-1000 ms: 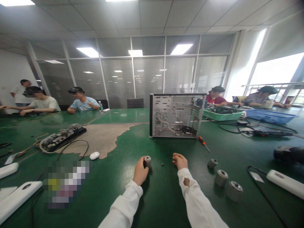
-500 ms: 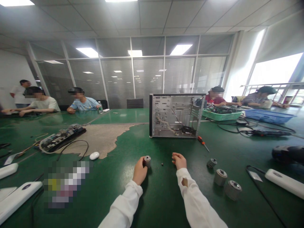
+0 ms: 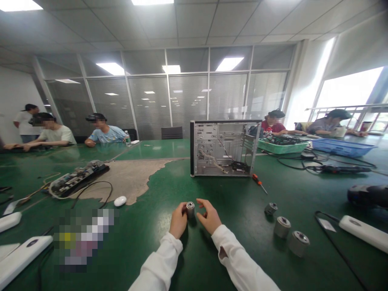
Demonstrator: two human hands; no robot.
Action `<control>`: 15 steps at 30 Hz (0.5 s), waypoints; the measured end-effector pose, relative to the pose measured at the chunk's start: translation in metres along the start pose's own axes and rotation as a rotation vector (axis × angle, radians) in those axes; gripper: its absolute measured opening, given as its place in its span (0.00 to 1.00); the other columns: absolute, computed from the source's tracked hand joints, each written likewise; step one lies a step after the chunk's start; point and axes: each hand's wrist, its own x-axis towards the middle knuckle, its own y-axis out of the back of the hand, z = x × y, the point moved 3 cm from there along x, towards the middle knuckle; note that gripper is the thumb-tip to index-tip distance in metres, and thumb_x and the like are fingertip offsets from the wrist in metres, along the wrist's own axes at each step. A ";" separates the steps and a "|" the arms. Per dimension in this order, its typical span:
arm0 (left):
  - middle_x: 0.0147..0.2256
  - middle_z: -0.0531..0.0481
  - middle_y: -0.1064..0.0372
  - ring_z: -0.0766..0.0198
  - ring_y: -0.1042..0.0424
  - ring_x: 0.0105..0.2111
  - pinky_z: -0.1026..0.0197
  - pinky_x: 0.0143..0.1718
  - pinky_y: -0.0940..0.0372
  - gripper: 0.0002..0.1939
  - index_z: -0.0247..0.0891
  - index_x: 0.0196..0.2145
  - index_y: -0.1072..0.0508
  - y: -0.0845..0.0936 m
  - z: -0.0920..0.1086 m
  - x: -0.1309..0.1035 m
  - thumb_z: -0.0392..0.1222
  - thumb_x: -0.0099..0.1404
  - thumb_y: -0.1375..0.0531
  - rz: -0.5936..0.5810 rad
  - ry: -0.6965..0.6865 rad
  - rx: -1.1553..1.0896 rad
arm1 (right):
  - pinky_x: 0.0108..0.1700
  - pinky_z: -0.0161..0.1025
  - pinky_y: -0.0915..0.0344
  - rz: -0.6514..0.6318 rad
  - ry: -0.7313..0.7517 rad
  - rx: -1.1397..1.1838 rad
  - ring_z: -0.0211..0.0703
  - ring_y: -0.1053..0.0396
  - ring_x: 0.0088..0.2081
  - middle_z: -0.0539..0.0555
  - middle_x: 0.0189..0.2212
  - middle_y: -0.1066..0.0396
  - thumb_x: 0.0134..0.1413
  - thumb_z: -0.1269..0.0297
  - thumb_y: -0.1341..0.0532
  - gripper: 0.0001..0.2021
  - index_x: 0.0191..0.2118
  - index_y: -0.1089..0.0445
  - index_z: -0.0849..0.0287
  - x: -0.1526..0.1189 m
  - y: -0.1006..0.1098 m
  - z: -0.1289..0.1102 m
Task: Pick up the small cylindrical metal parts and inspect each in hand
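Observation:
My left hand (image 3: 178, 220) is closed around the side of a small grey metal cylinder (image 3: 190, 208) with a round hole in its top, upright at the green table. Just right of it is my right hand (image 3: 208, 216), fingers bent and apart, with nothing visible between them; I cannot tell whether it touches the cylinder. Further right stand similar metal cylinders: a small one (image 3: 270, 208), a wider one (image 3: 282, 227) and another wide one (image 3: 299, 243).
An open computer case (image 3: 222, 149) stands ahead, a red-handled screwdriver (image 3: 260, 183) beside it. Green (image 3: 281, 148) and blue (image 3: 342, 148) baskets sit at the back right. To the left lie a circuit-board assembly (image 3: 80, 178) and a white mouse (image 3: 120, 201). Several people sit around the table.
My right hand has moved left, close to the cylinder in my left hand. The tiny dark piece seen on the table between my hands is out of sight.

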 end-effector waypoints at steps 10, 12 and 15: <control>0.32 0.49 0.29 0.62 0.31 0.35 0.61 0.40 0.40 0.15 0.37 0.37 0.33 -0.002 0.013 -0.004 0.34 0.50 0.47 -0.076 0.041 0.041 | 0.31 0.33 0.39 -0.091 -0.009 -0.079 0.38 0.36 0.33 0.51 0.33 0.33 0.38 0.72 0.45 0.15 0.38 0.39 0.57 -0.012 0.002 -0.016; 0.31 0.47 0.29 0.62 0.31 0.35 0.61 0.40 0.40 0.15 0.36 0.38 0.33 -0.001 0.010 -0.003 0.36 0.50 0.46 -0.045 0.058 0.063 | 0.31 0.33 0.39 -0.089 -0.023 -0.120 0.38 0.37 0.33 0.50 0.31 0.34 0.38 0.72 0.45 0.14 0.37 0.39 0.57 -0.019 0.007 -0.022; 0.30 0.47 0.29 0.62 0.31 0.34 0.61 0.39 0.41 0.15 0.36 0.38 0.34 0.001 0.005 -0.002 0.38 0.50 0.47 -0.016 0.062 0.065 | 0.33 0.34 0.40 -0.115 -0.038 -0.196 0.38 0.37 0.32 0.50 0.30 0.34 0.37 0.72 0.45 0.14 0.36 0.39 0.57 -0.037 0.021 -0.036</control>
